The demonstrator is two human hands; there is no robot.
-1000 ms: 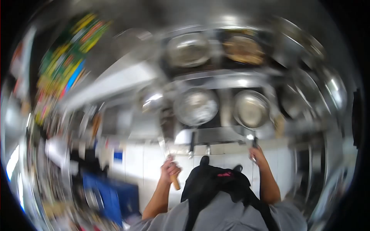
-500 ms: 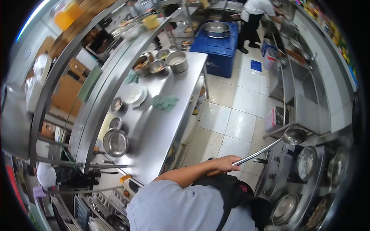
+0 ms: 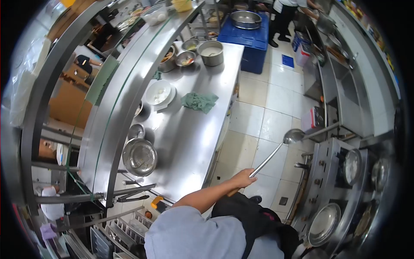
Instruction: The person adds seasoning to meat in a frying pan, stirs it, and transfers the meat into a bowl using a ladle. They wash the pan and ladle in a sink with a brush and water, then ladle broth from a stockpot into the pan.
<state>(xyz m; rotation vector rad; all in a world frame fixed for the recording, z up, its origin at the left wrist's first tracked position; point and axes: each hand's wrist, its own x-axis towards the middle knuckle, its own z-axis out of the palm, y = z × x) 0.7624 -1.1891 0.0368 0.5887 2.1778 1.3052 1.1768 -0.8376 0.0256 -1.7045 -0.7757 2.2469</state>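
My left hand (image 3: 242, 178) is closed round the long handle of a metal ladle (image 3: 293, 136), whose wooden end shows behind the hand. The bowl of the ladle hangs over the tiled floor, left of the stove (image 3: 318, 181). A large pan (image 3: 324, 223) rests on the near burner, and a smaller pan with pale contents (image 3: 352, 166) stands farther along. My right hand does not show; my body and black apron cover that side.
On the steel table (image 3: 181, 159) at left are a green cloth (image 3: 200, 102), white plates (image 3: 158, 92), a metal bowl (image 3: 139, 157) and a pot (image 3: 211, 53). Beyond stands a blue chest (image 3: 253, 59). A co-worker (image 3: 284, 19) is at the back right.
The view has swung from the stove to the steel table and aisle. The ladle has moved left, away from the pans, in my left hand. My right hand, earlier on a pan handle, has left view.
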